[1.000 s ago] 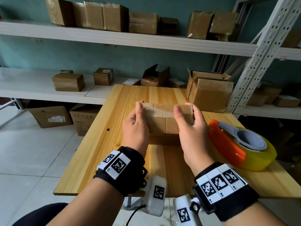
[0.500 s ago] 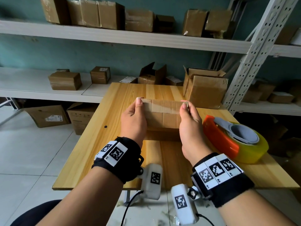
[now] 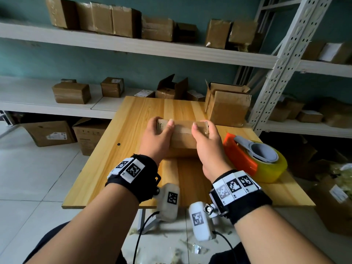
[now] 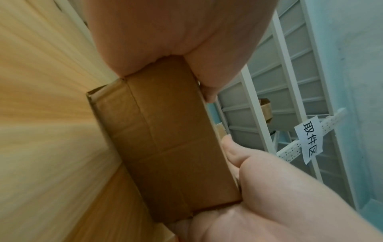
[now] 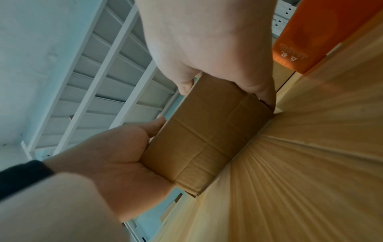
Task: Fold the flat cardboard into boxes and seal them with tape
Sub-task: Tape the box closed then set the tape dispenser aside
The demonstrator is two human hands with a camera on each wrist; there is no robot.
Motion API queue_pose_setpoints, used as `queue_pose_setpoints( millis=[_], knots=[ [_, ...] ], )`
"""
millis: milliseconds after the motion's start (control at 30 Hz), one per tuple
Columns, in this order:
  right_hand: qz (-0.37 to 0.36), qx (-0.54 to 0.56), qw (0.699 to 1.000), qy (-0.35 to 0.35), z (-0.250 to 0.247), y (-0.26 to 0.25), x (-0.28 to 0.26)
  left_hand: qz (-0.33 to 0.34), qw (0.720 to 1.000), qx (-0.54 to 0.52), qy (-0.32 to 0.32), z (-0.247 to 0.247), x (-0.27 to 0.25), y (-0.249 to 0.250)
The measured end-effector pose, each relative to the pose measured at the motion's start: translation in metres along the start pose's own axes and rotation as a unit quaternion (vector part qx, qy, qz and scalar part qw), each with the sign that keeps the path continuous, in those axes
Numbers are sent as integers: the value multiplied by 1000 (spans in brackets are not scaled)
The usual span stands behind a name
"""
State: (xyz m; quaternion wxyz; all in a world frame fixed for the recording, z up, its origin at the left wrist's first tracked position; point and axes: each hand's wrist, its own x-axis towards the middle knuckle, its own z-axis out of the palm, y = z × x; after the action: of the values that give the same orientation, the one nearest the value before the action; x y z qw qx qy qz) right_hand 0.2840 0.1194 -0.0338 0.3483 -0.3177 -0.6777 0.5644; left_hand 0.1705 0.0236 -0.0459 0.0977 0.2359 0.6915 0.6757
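Cardboard box on table, ends gripped by left hand and right hand.

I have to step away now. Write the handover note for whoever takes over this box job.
Left hand and right hand both grip the small cardboard box, thumbs on its top edge, box standing on the wooden table.
Tape dispenser lies untouched to the right of the box.
Done: box held in shape.
Left: close the flaps, tape the seam. Whether the underside is sealed cannot be seen.
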Motion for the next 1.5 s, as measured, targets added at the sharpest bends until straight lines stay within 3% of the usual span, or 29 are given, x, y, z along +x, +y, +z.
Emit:
queue_pose_setpoints(
  millis=[267,467,667,833,1000,1267,1400,1500],
  knots=[
    [11,28,999,34,3,-12,8,-22,996,-68,55,11,5,15],
    [25,27,999,1,5,-14,13,6,998,-62,22,6,15,13],
    [14,-23,1000,-4,14,-5,22,-19,998,-59,6,1,16,1],
    [23,-18,999,-18,17,-5,23,6,998,-22,52,-2,24,-2],
    [32,-24,997,-62,13,-3,21,-22,993,-83,86,-6,19,-1],
    [13,-65,997,-30,13,-8,20,-21,998,-51,-9,-6,14,1],
    [43,-67,997,-18,11,-13,20,-25,998,-49,-1,-7,14,2],
    [45,-59,996,-50,9,-10,20,-49,997,-56,2,-9,13,2]
  ],
)
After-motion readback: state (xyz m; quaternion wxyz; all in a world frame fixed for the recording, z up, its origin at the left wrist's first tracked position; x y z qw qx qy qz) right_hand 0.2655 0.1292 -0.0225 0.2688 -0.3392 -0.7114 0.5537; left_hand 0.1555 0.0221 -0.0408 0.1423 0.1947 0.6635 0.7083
